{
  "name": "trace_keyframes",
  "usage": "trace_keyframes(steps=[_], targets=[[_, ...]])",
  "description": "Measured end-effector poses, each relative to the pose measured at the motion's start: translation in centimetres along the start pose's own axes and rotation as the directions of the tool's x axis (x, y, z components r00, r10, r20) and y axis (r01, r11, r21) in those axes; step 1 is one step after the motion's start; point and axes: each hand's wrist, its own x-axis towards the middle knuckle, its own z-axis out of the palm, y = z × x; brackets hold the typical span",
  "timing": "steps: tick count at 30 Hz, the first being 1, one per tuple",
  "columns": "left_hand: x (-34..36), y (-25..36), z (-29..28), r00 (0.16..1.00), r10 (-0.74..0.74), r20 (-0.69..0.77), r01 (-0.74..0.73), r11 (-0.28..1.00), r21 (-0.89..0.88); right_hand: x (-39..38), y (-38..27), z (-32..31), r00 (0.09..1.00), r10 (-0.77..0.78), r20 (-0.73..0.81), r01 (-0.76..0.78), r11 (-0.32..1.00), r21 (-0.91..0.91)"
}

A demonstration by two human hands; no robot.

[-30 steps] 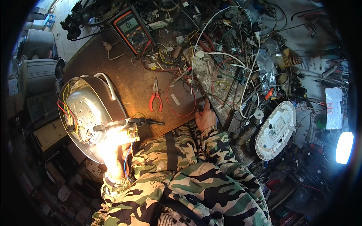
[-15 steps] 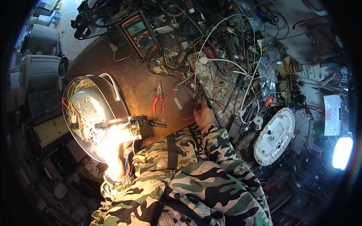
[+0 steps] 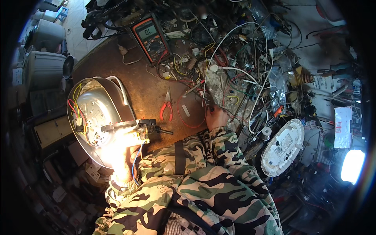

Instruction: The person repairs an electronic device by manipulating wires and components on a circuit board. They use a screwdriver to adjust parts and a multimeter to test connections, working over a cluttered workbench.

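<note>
The open oval appliance shell, brown outside w/ a silvery metal dish inside, sits to your L on the brown bench. Its long axis slants from the far L down toward your lap. Your L hand is much the nearer one, right by the shell's near end; your R hand is well apart, off to the R near the bench's front edge.

L hand: it's at the small circuit board w/ yellowish parts, approx. just R of the shell's near end. Glare washes out most of the fingers, so can't tell how far they close or if they grip the board. A thin blue wire runs down from the board beside your wrist; a black plastic part w/ a stubby end lies just beyond.

R hand: fingers look curled, near the thin red wire loop. Fingertips are in shadow, so can't tell if they're clenched on anything.

Btwn the two: red-handled pliers, lying free, nose pointing away from you, nearer your R. The orange-and-black multimeter is farther back.
</note>
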Motion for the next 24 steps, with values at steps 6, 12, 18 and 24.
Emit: trace_keyframes(steps=[6,12,18,24], targets=[[0.3,0.9,0.7,0.997,0.012,0.082,-0.008,0.999,-0.044,1.6,-1.2,1.9,0.993,-0.100,0.064,0.108,0.986,-0.130],[0.9,1.7,2.5,0.956,-0.047,0.290,0.069,0.995,-0.066,2.2,-1.3,1.2,0.985,-0.139,0.097,0.154,0.974,-0.165],[0.6,0.7,1.9,0.971,-0.012,0.238,0.048,0.988,-0.146,1.9,-1.7,2.8,0.990,-0.133,0.041,0.139,0.961,-0.241],[0.7,1.1,2.5,0.964,0.097,0.246,-0.098,0.995,-0.011,2.7,-1.4,2.3,0.991,-0.099,0.092,0.122,0.947,-0.297]])
